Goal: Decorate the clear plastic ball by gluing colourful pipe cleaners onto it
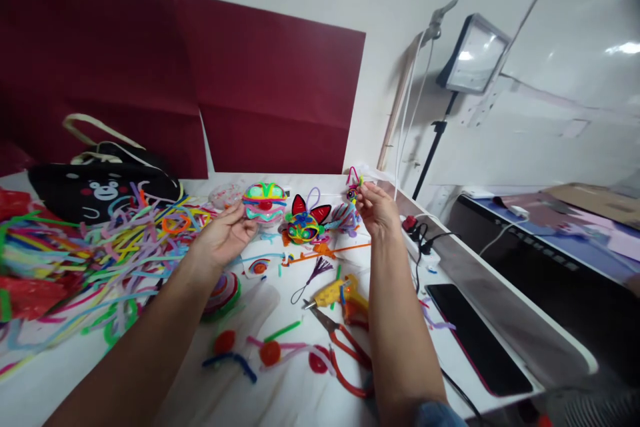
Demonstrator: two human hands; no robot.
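My left hand (pixel 226 235) is curled round a round pipe-cleaner craft piece (pixel 265 202) in green, pink and orange, held up over the white table (pixel 280 400). My right hand (pixel 376 209) pinches a small colourful pipe-cleaner piece (pixel 353 188) with a pink loop on top. Between the hands a pipe-cleaner figure with red wings (pixel 306 219) stands on the table. Below it lie an orange stick (pixel 327 253) and a purple tassel (pixel 316 273).
A heap of coloured pipe cleaners (pixel 85 250) covers the left, beside a black bag (pixel 100 190). A yellow glue gun (pixel 340 295), red-handled pliers (pixel 345 347) and a phone (pixel 477 337) lie nearer. A power strip (pixel 417 233) sits by the right edge; a lamp (pixel 473 57) stands behind.
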